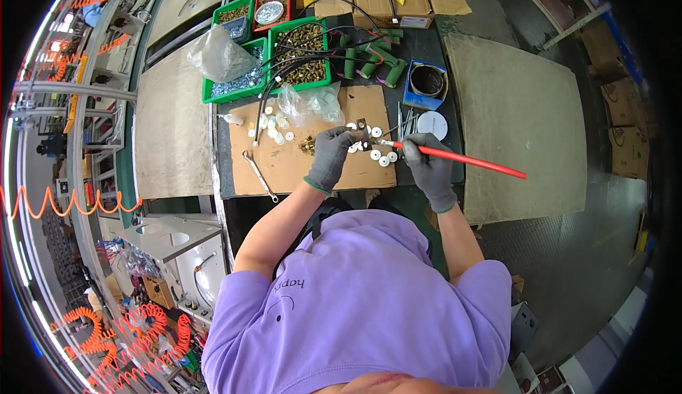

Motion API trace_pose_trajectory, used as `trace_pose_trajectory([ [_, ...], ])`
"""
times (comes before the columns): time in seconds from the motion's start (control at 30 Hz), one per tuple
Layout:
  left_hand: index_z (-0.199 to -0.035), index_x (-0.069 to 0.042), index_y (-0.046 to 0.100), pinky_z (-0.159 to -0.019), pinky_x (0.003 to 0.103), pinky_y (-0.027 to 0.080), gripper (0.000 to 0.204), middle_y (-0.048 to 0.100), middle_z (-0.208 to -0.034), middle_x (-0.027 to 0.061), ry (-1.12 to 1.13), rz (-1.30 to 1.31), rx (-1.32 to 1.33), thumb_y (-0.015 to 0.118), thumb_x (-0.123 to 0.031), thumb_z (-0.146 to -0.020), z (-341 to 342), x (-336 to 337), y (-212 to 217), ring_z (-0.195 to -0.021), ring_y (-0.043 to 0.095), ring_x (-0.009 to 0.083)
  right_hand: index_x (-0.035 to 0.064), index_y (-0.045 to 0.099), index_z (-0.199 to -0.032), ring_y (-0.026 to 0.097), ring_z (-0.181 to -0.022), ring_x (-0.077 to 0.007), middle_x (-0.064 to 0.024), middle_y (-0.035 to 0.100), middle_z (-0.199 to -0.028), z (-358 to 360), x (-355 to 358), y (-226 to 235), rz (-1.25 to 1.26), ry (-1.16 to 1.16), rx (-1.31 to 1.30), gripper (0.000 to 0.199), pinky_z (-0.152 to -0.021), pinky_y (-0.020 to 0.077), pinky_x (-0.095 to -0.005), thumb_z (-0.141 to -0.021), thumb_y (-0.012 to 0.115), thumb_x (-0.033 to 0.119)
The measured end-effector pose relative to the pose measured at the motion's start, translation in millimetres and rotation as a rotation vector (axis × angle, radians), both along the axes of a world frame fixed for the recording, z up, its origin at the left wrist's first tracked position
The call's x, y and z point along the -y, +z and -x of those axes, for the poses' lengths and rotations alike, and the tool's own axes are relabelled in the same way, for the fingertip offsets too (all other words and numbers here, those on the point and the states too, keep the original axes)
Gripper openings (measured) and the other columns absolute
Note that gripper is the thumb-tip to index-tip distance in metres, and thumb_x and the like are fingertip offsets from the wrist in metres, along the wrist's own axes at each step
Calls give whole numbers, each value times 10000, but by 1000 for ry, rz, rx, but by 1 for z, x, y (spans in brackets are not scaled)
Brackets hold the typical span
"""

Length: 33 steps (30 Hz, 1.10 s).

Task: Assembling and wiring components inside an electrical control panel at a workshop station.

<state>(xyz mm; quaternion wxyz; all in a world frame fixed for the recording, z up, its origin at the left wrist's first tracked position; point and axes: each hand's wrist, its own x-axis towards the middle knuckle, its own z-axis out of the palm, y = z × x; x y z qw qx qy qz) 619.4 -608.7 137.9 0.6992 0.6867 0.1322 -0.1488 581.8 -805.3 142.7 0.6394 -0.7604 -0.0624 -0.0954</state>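
Note:
My left hand (330, 158), in a grey glove, is closed on a small dark metal part (363, 126) over the cardboard sheet. My gloved right hand (430, 170) grips a long red-handled tool that looks like a brush (483, 164). Its pale tip points left and meets or nearly meets the metal part; contact cannot be made out. Below and beside the part lie several white round discs (383, 160). More white discs (279, 138) are scattered left of my left hand, and small brass pieces (307, 145) sit close to that wrist.
A combination wrench (260, 177) lies on the cardboard (245, 163). Behind it stand green bins (327, 81) of brass fittings and screws, with a plastic bag (222, 53) on one. Black cables (263, 103) trail forward. A blue box with a round tin (426, 80) stands right.

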Motion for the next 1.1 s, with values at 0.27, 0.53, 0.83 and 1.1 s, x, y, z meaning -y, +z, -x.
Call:
trace_pose_trajectory([
  [0.27, -803, 19, 683, -677, 220, 430, 170, 653, -737, 45, -25, 13, -47, 601, -125, -763, -3, -4, -3, -697, 560, 93, 11, 587, -818, 517, -594, -78, -31, 576, -684, 1, -8, 4, -29, -21, -11, 88, -538, 422, -226, -837, 600, 95],
  [0.53, -808, 22, 683, -677, 220, 427, 172, 656, -742, 48, -21, -11, -46, 590, -117, -766, -2, -3, 2, -695, 562, 96, 17, 580, -843, 527, -618, -52, -18, 609, -714, -1, -13, 7, -28, -15, 50, 69, -569, 434, -212, -855, 571, 84],
  [0.83, -798, 0, 693, -577, 220, 371, 187, 588, -676, -5, -33, -24, -17, 616, -167, -765, -3, -14, -13, -626, 481, 65, 17, 581, -868, 489, -600, -55, -4, 570, -707, -13, 23, -6, -2, -152, 6, 97, -545, 412, -210, -872, 574, 114],
  [1.1, -748, -18, 656, -470, 216, 267, 174, 459, -581, -46, -1, 4, -32, 572, -164, -789, 8, -17, -29, -524, 367, 47, 68, 512, -1174, 567, -790, -125, -83, 561, -985, -80, 126, -21, -821, -314, -210, 315, -637, 468, -253, -860, 511, 51],
])
